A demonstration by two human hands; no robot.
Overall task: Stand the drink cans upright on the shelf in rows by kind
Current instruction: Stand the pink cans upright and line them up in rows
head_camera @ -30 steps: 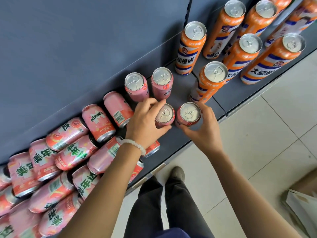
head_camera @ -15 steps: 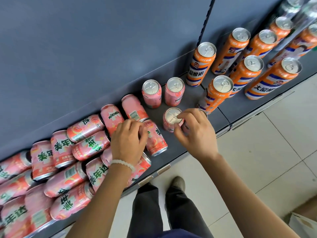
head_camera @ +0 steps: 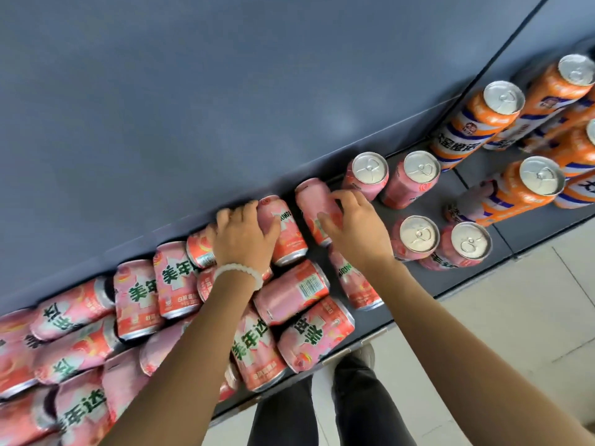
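Observation:
Several pink cans stand upright on the grey shelf [head_camera: 425, 278], two at the back [head_camera: 369, 167] [head_camera: 420, 169] and two at the front [head_camera: 418, 235] [head_camera: 470, 241]. Many more pink cans lie on their sides in a heap [head_camera: 135, 297] to the left. My left hand [head_camera: 243, 235] curls over a lying pink can [head_camera: 283, 230] near the back wall. My right hand [head_camera: 354, 225] grips the neighbouring lying pink can [head_camera: 314, 201], fingers and thumb around it. Tall orange cans [head_camera: 502, 98] stand upright at the right.
A grey back panel [head_camera: 225, 91] rises behind the shelf. The shelf's front edge runs diagonally above pale floor tiles [head_camera: 515, 317]. My legs and a shoe [head_camera: 363, 352] show below the edge. A divider seam [head_camera: 460, 178] separates pink cans from orange ones.
Both hands have left the upright front cans and moved left and back. Each now holds a lying pink can by the back wall. The view has shifted left.

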